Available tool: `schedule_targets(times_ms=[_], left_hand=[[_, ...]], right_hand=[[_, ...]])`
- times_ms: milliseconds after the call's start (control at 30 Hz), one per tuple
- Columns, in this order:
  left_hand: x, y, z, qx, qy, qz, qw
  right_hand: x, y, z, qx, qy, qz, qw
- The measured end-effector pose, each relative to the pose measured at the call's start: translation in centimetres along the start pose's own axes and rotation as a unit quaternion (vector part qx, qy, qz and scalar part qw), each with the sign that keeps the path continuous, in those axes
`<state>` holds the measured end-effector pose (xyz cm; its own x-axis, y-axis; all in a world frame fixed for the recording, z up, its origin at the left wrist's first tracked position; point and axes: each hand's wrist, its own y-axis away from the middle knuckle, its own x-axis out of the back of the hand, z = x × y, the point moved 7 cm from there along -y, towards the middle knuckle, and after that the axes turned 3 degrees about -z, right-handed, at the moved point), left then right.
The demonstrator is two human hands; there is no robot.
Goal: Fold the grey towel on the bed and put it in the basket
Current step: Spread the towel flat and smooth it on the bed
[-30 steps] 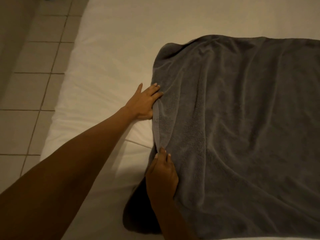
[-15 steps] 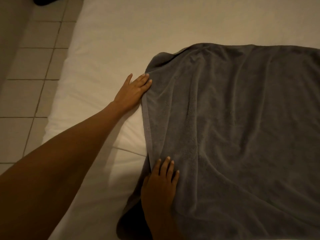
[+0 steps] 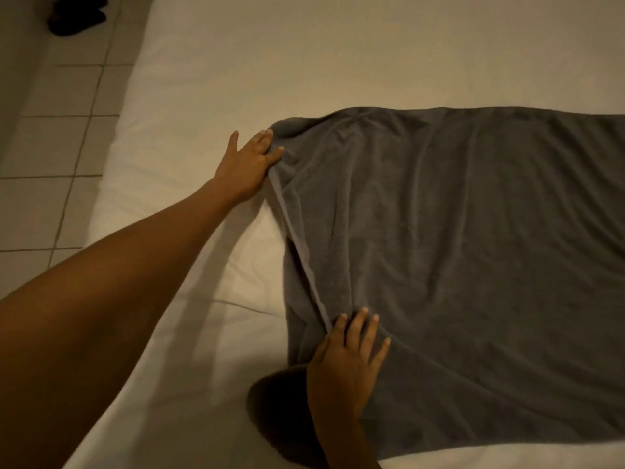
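The grey towel [image 3: 456,265] lies spread over the white bed [image 3: 304,55], folded double, with its left edge showing two layers. My left hand [image 3: 247,164] lies flat with straight fingers at the towel's far left corner, fingertips touching the cloth. My right hand [image 3: 348,363] rests flat on the towel near its left edge, fingers spread and straight. The towel runs out of view at the right. No basket is in view.
A tiled floor [image 3: 50,147] runs along the bed's left side. A dark object, perhaps footwear [image 3: 76,15], sits on the floor at the top left. A seam crosses the white bedding near my left forearm.
My left hand has slid farther up the towel's left edge toward its far corner. My right hand has spread its fingers flat on the towel.
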<state>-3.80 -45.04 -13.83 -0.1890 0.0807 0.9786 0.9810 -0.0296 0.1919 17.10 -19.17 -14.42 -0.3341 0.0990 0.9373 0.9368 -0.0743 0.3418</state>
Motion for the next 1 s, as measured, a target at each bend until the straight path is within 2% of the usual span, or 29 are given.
schedule_targets(times_ms=[67,167,267,333,433,533,833,1000], left_hand=[[1.9,-0.5,1.3,-0.017,0.004,0.015,1.0],[4.6,-1.9,3.6,-0.027,-0.008,0.028,0.999],[7.0,-3.8,6.4,-0.038,-0.039,0.035,0.998],[8.4,-5.0,8.2,-0.041,-0.06,0.037,0.997],[9.9,-7.1,9.9,-0.032,-0.098,0.04,0.994],[10.7,-9.4,12.4,-0.041,-0.132,0.042,0.99],[13.3,-14.7,23.8,-0.045,-0.111,0.037,0.992],[15.1,-18.2,31.1,-0.052,-0.091,0.038,0.994]], right_hand=[[0.4,-0.3,1.6,0.007,-0.015,-0.019,1.0],[3.1,-1.2,4.6,0.005,-0.009,0.065,0.998],[4.7,-2.4,7.3,-0.009,-0.001,0.085,0.996],[5.0,-3.3,10.1,-0.033,0.008,0.076,0.997],[4.4,-4.6,15.3,-0.091,0.032,0.002,0.995],[4.0,-6.2,19.3,-0.095,0.069,-0.033,0.993],[7.0,-10.8,27.8,-0.111,0.058,0.006,0.992],[9.5,-12.8,33.6,-0.11,0.007,0.09,0.99]])
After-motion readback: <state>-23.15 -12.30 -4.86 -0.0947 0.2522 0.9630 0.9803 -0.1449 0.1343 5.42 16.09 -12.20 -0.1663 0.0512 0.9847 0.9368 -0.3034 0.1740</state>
